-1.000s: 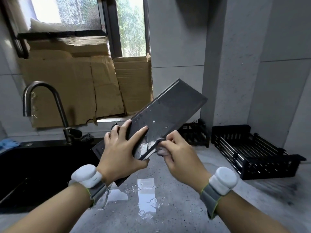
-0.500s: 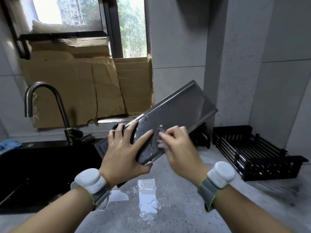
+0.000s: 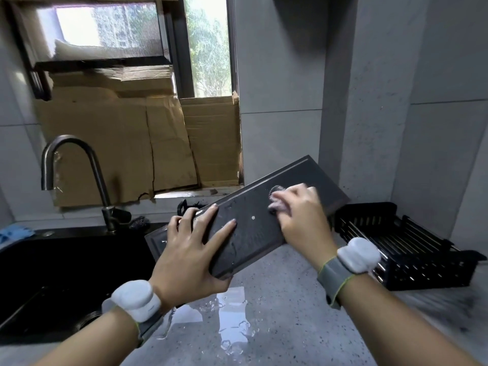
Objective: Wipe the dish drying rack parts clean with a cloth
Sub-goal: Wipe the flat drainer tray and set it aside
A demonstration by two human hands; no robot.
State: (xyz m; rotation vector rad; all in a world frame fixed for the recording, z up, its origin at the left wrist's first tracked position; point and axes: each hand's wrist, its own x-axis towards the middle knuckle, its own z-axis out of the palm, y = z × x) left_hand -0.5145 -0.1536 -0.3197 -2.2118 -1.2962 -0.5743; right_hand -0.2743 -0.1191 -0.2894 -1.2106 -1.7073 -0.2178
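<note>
A dark, wet drip tray [image 3: 253, 228] from the drying rack is held tilted above the counter, its far end raised to the right. My left hand [image 3: 192, 249] grips its lower left end, fingers spread over the top face. My right hand [image 3: 298, 210] presses a small pale cloth [image 3: 277, 203] against the tray's upper part; most of the cloth is hidden under the fingers. The black wire drying rack [image 3: 406, 247] stands on the counter at the right, against the wall.
A black sink [image 3: 52, 273] with a curved faucet [image 3: 76, 167] lies to the left. A puddle of water [image 3: 224, 318] spreads on the grey speckled counter below the tray. Cardboard [image 3: 132, 143] covers the lower window. A second black rack part [image 3: 190, 206] sits behind the tray.
My right hand has slid the cloth up the tray from its lower middle towards the far upper end. The tray has tipped flatter. My left hand keeps its grip.
</note>
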